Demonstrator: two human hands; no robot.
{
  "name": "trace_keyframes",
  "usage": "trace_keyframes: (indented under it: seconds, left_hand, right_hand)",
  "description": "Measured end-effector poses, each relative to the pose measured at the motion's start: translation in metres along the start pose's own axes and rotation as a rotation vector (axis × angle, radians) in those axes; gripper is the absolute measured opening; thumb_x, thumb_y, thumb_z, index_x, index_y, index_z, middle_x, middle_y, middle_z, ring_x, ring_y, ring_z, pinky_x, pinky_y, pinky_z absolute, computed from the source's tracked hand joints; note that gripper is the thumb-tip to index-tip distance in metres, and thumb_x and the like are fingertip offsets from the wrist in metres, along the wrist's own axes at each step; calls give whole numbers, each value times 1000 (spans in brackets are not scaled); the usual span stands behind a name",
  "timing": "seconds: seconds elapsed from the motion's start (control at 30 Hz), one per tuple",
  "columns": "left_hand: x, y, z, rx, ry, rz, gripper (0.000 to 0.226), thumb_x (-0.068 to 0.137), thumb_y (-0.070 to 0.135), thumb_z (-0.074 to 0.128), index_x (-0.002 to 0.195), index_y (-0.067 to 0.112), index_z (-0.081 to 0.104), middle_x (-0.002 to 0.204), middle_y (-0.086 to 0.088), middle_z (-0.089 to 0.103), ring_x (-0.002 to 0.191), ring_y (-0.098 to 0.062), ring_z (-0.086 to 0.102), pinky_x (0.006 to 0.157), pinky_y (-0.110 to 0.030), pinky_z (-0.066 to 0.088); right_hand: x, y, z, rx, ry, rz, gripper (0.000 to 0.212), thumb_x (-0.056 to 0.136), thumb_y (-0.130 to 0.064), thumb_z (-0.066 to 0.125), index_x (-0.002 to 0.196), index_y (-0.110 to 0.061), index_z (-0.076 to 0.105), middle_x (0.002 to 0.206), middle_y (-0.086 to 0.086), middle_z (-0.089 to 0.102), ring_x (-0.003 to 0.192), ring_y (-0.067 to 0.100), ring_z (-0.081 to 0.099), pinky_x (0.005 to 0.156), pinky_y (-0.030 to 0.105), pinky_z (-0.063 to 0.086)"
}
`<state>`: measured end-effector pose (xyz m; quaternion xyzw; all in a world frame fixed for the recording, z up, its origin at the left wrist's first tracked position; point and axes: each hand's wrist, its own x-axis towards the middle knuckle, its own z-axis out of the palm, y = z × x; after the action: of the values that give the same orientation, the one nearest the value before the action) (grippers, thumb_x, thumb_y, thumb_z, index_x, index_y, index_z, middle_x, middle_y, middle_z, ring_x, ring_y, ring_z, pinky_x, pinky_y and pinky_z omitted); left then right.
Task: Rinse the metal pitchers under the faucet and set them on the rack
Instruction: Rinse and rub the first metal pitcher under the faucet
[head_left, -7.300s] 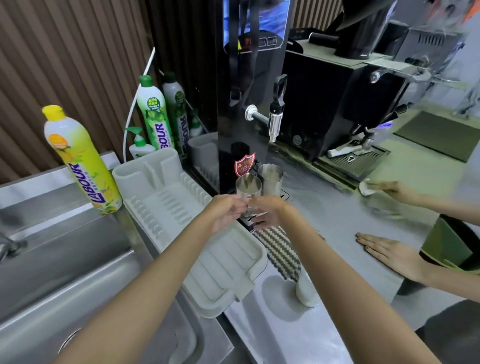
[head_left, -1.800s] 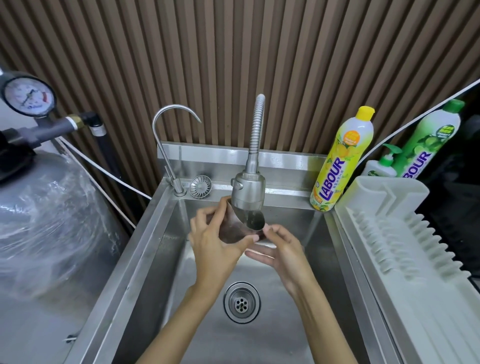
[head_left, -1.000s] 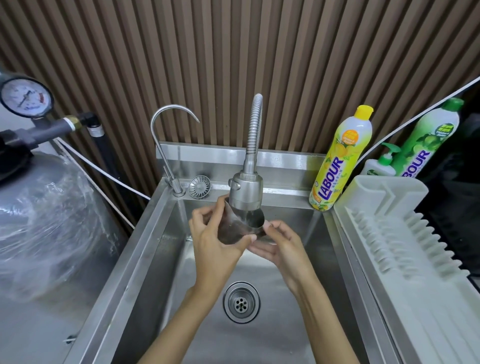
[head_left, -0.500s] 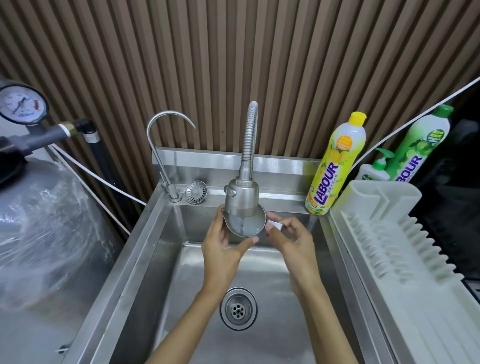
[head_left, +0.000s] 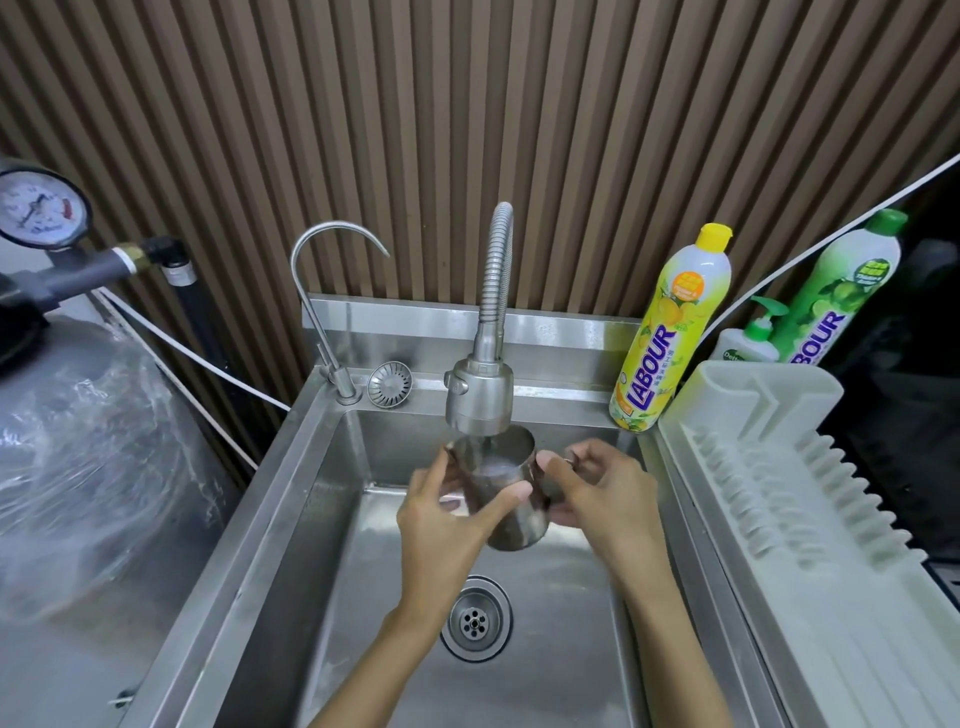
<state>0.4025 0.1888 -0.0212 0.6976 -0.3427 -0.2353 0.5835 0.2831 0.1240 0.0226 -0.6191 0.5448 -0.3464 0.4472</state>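
Observation:
A metal pitcher (head_left: 506, 499) stands upright over the steel sink (head_left: 291, 519), its mouth right under the flexible faucet's spray head (head_left: 479, 400). Water runs into it. My left hand (head_left: 447, 525) grips the pitcher's body from the left, thumb across the front. My right hand (head_left: 597, 493) holds the pitcher's right side, where its handle is hidden under my fingers. The white plastic drying rack (head_left: 789, 519) lies to the right of the sink with nothing on it.
A thin gooseneck tap (head_left: 332, 291) and a loose strainer (head_left: 389, 383) sit at the sink's back left. Yellow (head_left: 670, 332) and green (head_left: 841, 291) dish soap bottles and a pump bottle (head_left: 753, 338) stand behind the rack. A wrapped tank with a gauge (head_left: 39, 208) fills the left.
The pitcher was tipped with its mouth toward me close under the spray head; now it is lower, upright, and filling with water. My right hand has moved onto its right side.

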Motion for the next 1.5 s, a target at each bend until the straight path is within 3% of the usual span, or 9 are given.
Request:
trace_keyframes:
  seconds: [0.2,0.33,0.43,0.63,0.73,0.9,1.07,1.27,1.5]
  left_hand:
    - [15,-7,10,-339,-137,-49,69,61,-6,81,122,12,55,113,-9,68,108,-22,64,94,-29,51]
    - [24,-3,1,-98,-14,161,83,56,12,82,131,10,48,130,-8,55,124,-20,49,106,-37,40]
    - [17,5,-12,40,-3,271,87,55,23,81,133,32,42,126,14,49,118,3,45,98,-12,38]
    - [9,13,-20,270,182,161,100,38,76,60,127,31,55,88,7,45,91,-9,47,88,-25,40]
    - [5,12,-17,198,108,74,70,38,79,63,96,39,68,83,5,57,79,-2,60,79,-18,46]
    - [6,-2,-4,-129,-151,-57,51,49,43,86,94,25,70,91,4,74,89,-4,68,87,-21,52]
    - [19,-5,6,-373,-106,-12,76,55,0,85,123,13,55,118,-8,67,111,-20,63,100,-34,47]
    - [21,10,-12,2,49,264,89,49,21,88,129,27,49,111,18,46,110,7,48,96,-10,36]
    - [7,19,-12,257,136,106,97,38,78,59,119,24,61,91,4,50,91,-12,56,87,-28,46]
  right_hand:
    - [-4,-2,2,113,-4,-115,17,81,-10,69,71,-12,55,95,-9,69,76,-14,62,63,1,41]
    - [1,15,19,640,-205,47,20,86,-2,60,72,-8,46,109,4,68,98,15,67,89,26,53]
    - [3,19,26,830,-333,151,17,87,-3,56,74,-7,47,89,13,67,81,23,71,89,30,55]
    - [-2,5,19,508,-285,192,26,88,-16,61,90,9,57,79,8,74,70,35,72,63,29,60]
    - [-4,-8,7,167,-108,109,25,84,-22,67,80,2,60,83,13,73,63,33,71,60,37,60]
    - [-18,-24,-1,-407,106,-184,19,84,-33,64,77,-18,54,75,-4,61,83,23,60,73,31,43]
    - [-9,-11,10,152,9,-134,20,83,-8,66,71,-19,55,94,-11,69,77,-13,62,71,7,47]
    - [1,11,32,679,-271,163,15,89,-9,58,77,-8,49,97,19,65,93,32,67,92,35,54]
    - [-4,0,14,336,-103,132,14,85,-19,66,80,-8,59,78,7,69,61,18,67,62,34,60]
